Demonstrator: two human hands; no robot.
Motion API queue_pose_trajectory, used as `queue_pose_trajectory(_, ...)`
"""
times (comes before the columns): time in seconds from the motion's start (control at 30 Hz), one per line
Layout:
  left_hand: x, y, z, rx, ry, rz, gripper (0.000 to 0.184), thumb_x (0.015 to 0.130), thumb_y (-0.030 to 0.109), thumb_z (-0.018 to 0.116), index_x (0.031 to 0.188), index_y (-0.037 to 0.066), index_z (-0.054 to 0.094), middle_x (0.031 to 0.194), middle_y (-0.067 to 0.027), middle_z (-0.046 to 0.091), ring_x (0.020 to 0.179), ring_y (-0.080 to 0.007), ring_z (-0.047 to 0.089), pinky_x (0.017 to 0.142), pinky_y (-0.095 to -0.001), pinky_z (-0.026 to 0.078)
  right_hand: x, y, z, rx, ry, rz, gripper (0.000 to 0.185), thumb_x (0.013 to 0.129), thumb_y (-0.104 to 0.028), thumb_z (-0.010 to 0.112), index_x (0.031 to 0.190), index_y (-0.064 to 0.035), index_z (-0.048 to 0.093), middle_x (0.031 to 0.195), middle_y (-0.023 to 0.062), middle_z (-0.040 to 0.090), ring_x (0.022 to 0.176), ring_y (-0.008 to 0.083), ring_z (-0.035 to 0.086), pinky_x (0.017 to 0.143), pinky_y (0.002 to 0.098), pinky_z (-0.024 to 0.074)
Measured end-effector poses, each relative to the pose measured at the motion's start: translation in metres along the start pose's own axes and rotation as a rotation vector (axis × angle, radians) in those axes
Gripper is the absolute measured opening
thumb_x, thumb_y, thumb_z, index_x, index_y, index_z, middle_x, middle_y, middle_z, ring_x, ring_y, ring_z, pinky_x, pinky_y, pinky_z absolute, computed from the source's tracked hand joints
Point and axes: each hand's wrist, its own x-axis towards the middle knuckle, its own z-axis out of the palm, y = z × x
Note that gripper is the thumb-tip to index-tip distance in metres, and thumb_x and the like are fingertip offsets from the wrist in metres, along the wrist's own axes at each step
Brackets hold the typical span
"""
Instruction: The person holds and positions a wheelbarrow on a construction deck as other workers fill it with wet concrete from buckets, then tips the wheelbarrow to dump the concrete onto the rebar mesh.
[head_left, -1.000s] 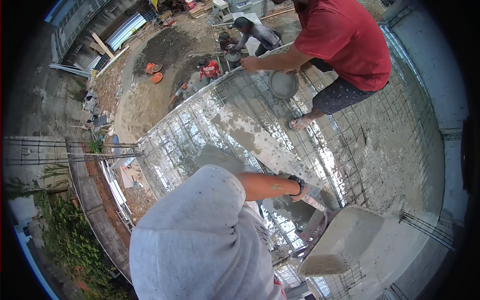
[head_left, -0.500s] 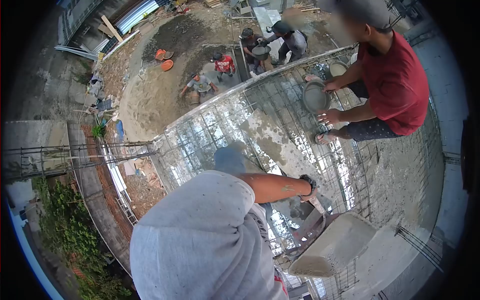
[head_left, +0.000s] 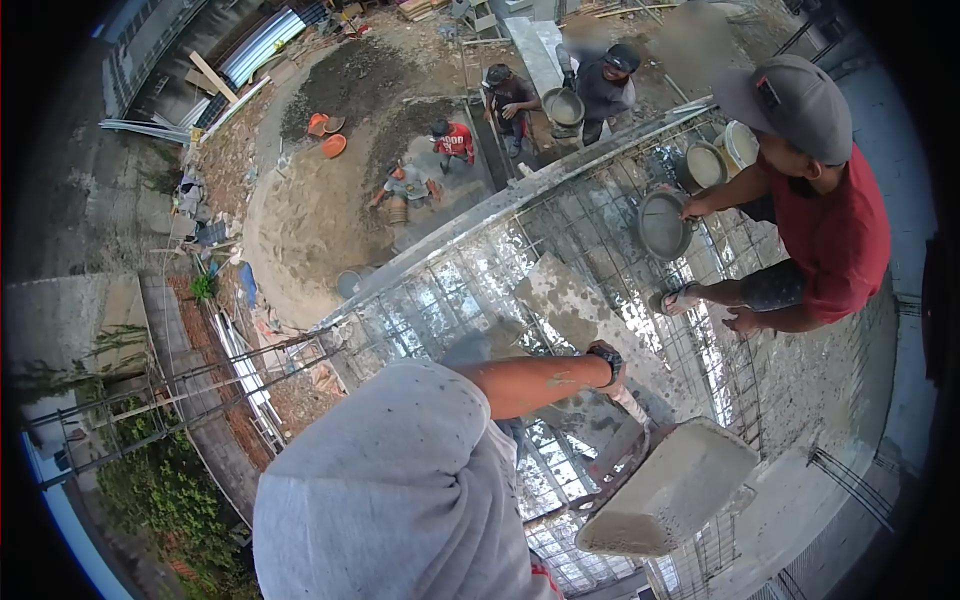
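Note:
My left hand (head_left: 614, 379), with a dark watch at the wrist, is wrapped round the light-coloured handle (head_left: 631, 407) of a wheelbarrow. The wheelbarrow's tray (head_left: 690, 470) lies just beyond the handle, tilted in view and coated with grey cement. My grey sleeve (head_left: 370, 470) fills the lower left. Under the tray and handle are steel rebar mesh and shiny sheeting. My right hand is not in view.
A co-worker in a red shirt (head_left: 835, 235) crouches at the right, one hand on a bucket (head_left: 664, 225). Other buckets (head_left: 706, 165) stand beside them. Several people are below the slab edge (head_left: 440, 262), one holding a bucket (head_left: 563, 107). Rebar ends (head_left: 850, 485) project at lower right.
The view has shifted slightly. The red-shirted co-worker has turned their head and drawn one hand off the bucket. Below, one person now holds a bucket apart from the other. My grip stays the same.

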Motion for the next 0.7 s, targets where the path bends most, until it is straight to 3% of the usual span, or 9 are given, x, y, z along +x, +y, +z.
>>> queue_pose_trajectory(0.07,-0.056,-0.054,-0.048,-0.177,-0.079,0.180,0.047,0.063,0.038,0.074,0.102,0.011,0.077,0.099,-0.0148,0.074,0.088,-0.0301,0.069,0.076,-0.0529,0.053,-0.005,0.021,0.018,0.022,-0.017,0.007,0.041,0.090,-0.042,0.069,0.073,-0.0076,0.055,0.056,0.0083,0.053,0.046,0.0266,0.053,0.047,0.0417,0.0459)
queue_pose_trajectory(0.1,-0.057,-0.069,-0.037,-0.137,-0.091,0.282,0.043,0.076,0.044,0.068,0.105,0.013,0.077,0.105,-0.0117,0.074,0.094,-0.0300,0.069,0.082,-0.0521,0.053,-0.008,0.034,0.026,0.043,-0.028,0.007,0.042,0.091,-0.043,0.069,0.073,-0.0077,0.055,0.056,0.0083,0.053,0.047,0.0267,0.053,0.047,0.0418,0.0460)
queue_pose_trajectory(0.2,-0.087,-0.092,-0.044,-0.130,-0.124,0.270,0.054,0.084,0.054,0.062,0.115,0.012,0.073,0.112,-0.0098,0.073,0.103,-0.0312,0.069,0.088,-0.0522,0.053,-0.011,0.074,0.055,0.134,-0.057,0.013,0.042,0.091,-0.043,0.069,0.073,-0.0079,0.055,0.056,0.0085,0.053,0.047,0.0269,0.053,0.047,0.0420,0.0463)
queue_pose_trajectory(0.3,-0.114,-0.105,-0.042,-0.120,-0.115,0.256,0.073,0.083,0.068,0.059,0.118,0.005,0.070,0.118,-0.0156,0.070,0.110,-0.0350,0.066,0.094,-0.0517,0.049,-0.015,0.128,0.085,0.234,-0.080,0.036,0.042,0.091,-0.044,0.068,0.073,-0.0080,0.055,0.056,0.0086,0.053,0.047,0.0272,0.053,0.048,0.0423,0.0465)
queue_pose_trajectory(0.4,-0.131,-0.111,-0.028,-0.138,-0.097,0.258,0.073,0.082,0.067,0.061,0.121,0.005,0.068,0.121,-0.0166,0.069,0.112,-0.0363,0.065,0.100,-0.0503,0.045,-0.017,0.185,0.117,0.325,-0.105,0.051,0.042,0.091,-0.045,0.068,0.073,-0.0082,0.055,0.056,0.0087,0.053,0.047,0.0275,0.053,0.048,0.0425,0.0468)
queue_pose_trajectory(0.63,-0.147,-0.135,0.027,-0.125,0.078,0.269,0.076,0.079,0.070,0.063,0.117,0.004,0.068,0.119,-0.0194,0.069,0.110,-0.0380,0.066,0.097,-0.0506,0.047,-0.003,0.287,0.195,0.593,-0.234,0.035,0.043,0.092,-0.046,0.067,0.073,-0.0086,0.056,0.056,0.0090,0.053,0.048,0.0281,0.053,0.050,0.0430,0.0475)
queue_pose_trajectory(0.67,-0.130,-0.139,0.048,-0.131,0.048,0.247,0.077,0.079,0.071,0.063,0.116,0.003,0.068,0.117,-0.0208,0.069,0.109,-0.0385,0.066,0.096,-0.0512,0.047,-0.029,0.271,0.212,0.588,-0.007,0.044,0.047,0.097,-0.040,0.062,0.066,-0.0124,0.041,0.051,0.0050,0.042,0.035,0.0238,0.039,0.035,0.0426,0.0344)
queue_pose_trajectory(0.7,-0.164,-0.141,0.022,-0.081,0.007,0.237,0.080,0.079,0.073,0.062,0.114,0.002,0.067,0.112,-0.0231,0.070,0.108,-0.0391,0.066,0.092,-0.0516,0.049,-0.030,0.275,0.219,0.638,-0.027,0.085,0.046,0.097,-0.039,0.062,0.066,-0.0124,0.042,0.051,0.0047,0.042,0.036,0.0230,0.039,0.035,0.0416,0.0342)
